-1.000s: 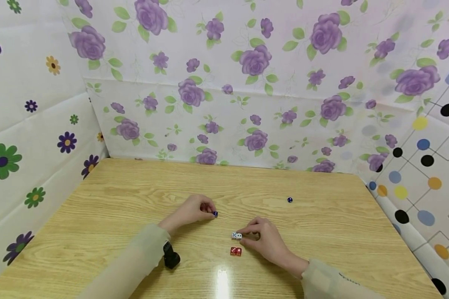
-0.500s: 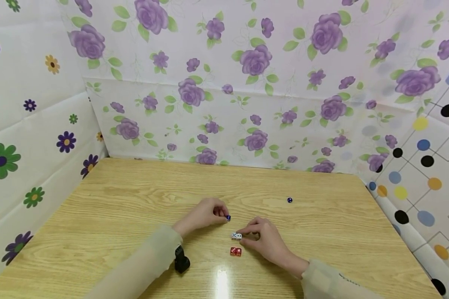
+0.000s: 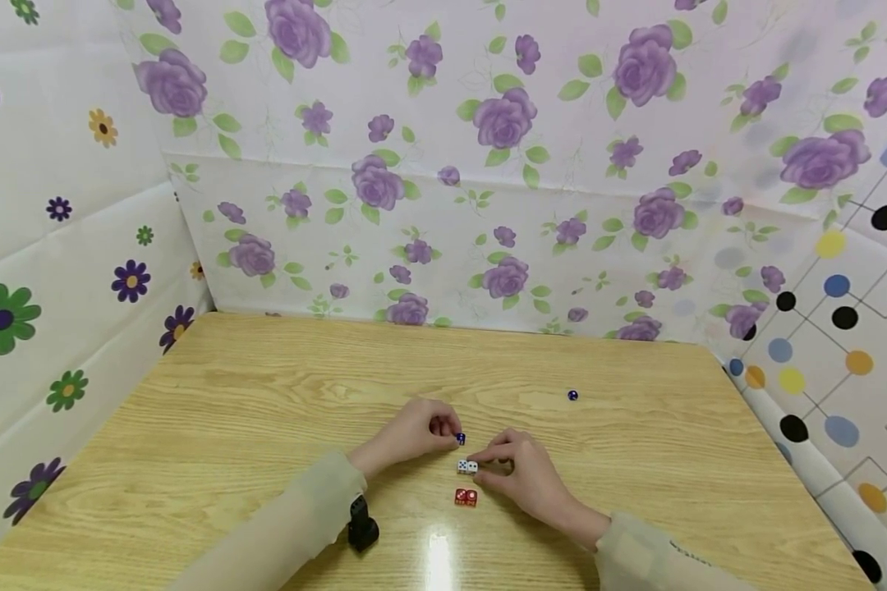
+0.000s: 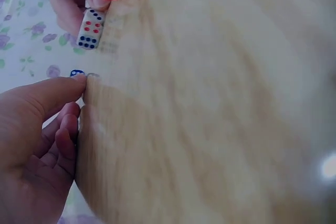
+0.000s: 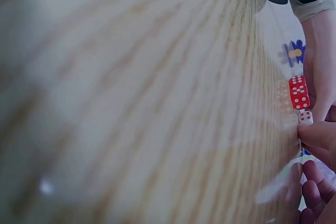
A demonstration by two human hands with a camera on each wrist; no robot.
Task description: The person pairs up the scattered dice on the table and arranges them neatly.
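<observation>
My left hand (image 3: 420, 428) pinches a blue die (image 3: 461, 439) between thumb and fingertips, just behind a pair of white dice (image 3: 467, 466). In the left wrist view the blue die (image 4: 77, 73) shows past the thumb tip. My right hand (image 3: 526, 476) has thumb and forefinger on the right-hand white die; the two white dice stand side by side. Two red dice (image 3: 466, 497) sit together in front of the white ones, nearer to me. In the right wrist view, the right thumb (image 5: 317, 135) partly covers the white dice (image 5: 305, 117).
Another blue die (image 3: 572, 396) lies farther back on the right of the wooden table (image 3: 303, 361). A black wrist device (image 3: 362, 525) hangs under the left sleeve. Patterned cloth walls (image 3: 443, 205) enclose the table's back and sides.
My left hand has moved right and slightly toward me, bringing the blue die behind the white dice. The right hand and the other dice have stayed in place.
</observation>
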